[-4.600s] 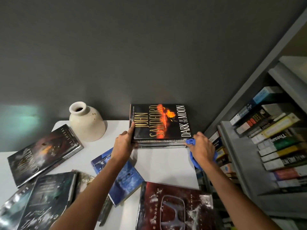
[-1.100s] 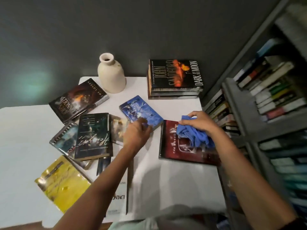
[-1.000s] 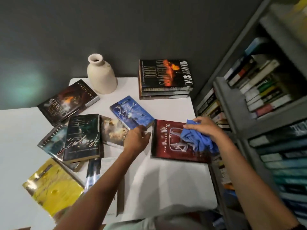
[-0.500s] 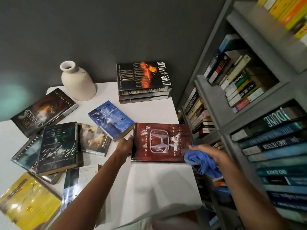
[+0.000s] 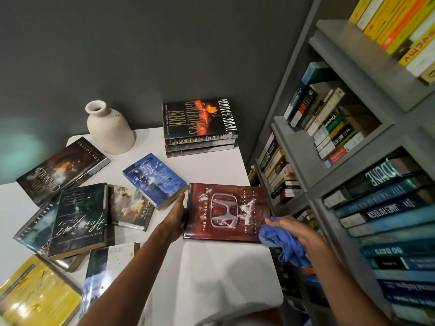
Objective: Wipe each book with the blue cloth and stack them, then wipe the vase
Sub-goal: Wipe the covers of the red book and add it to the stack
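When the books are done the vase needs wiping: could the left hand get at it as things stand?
Probably yes: the vase stands in the open, only the flat blue book lies between, and the left hand merely rests against the red book.

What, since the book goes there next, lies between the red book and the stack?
Only bare table separates the red book from the stack in the head view; the blue book lies just left of it.
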The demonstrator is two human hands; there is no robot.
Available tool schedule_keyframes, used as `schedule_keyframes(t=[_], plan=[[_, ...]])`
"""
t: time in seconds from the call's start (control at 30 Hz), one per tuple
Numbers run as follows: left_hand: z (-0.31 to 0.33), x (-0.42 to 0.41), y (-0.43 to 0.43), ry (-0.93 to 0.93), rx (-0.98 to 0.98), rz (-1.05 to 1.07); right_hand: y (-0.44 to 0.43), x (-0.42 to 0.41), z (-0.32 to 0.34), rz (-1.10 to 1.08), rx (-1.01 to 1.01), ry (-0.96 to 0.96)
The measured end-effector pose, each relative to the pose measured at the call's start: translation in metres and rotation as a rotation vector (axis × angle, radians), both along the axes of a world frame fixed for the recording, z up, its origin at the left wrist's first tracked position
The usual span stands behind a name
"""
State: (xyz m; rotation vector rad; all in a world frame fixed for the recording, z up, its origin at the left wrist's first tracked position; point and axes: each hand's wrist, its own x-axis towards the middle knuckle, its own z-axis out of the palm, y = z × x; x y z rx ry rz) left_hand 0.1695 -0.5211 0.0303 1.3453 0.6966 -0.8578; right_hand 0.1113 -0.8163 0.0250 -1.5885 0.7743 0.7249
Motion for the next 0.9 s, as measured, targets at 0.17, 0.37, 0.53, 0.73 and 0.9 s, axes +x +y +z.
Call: schedule_keyframes(t=[0.17,0.37,0.53,0.73,0.9], plan=[[-0.069,0.009,0.010,-0.015,0.033,0.049,0.000,-0.009,0.007,-0.020,0.000,-0.021],[0.009,-0.012,-0.007,-0.120,-0.085,0.029,0.001,-0.016,0.021,-0.048,0.028,-0.073],[0.003,-0.034,0.003,-0.243,-0.117,0.085,0.004,0.001,0.045,0.028,0.040,-0.113],[0.008,-0.048,0.009,-0.285,-0.206,0.254,0.021,0.015,0.058,0.022,0.056,-0.131],[0.004,-0.044,0.029,-0.308,-0.125,0.284,0.030,0.020,0.063,0.001,0.127,-0.102]])
